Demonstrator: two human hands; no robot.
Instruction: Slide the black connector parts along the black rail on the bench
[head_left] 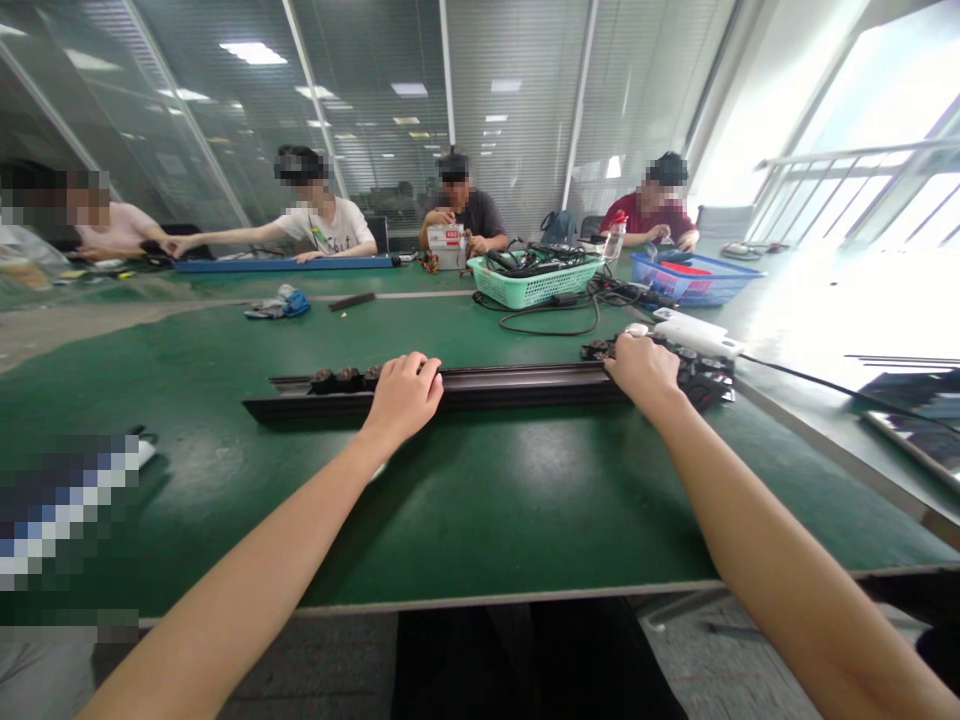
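Note:
A long black channel-shaped rail lies crosswise on the green table in front of me. Several small round black parts sit in a row in its groove near the left end. My left hand is closed over the rail just right of these parts, its fingers curled on the far edge. At the rail's right end my right hand is bent down with curled fingers, beside a heap of small black parts. Its fingertips are hidden, so what it grips cannot be made out.
Behind the heap lies a white device with a black cable. Farther back stand a green basket of cables and a blue basket. A blue-grey glove lies at left. Several people work across the green table.

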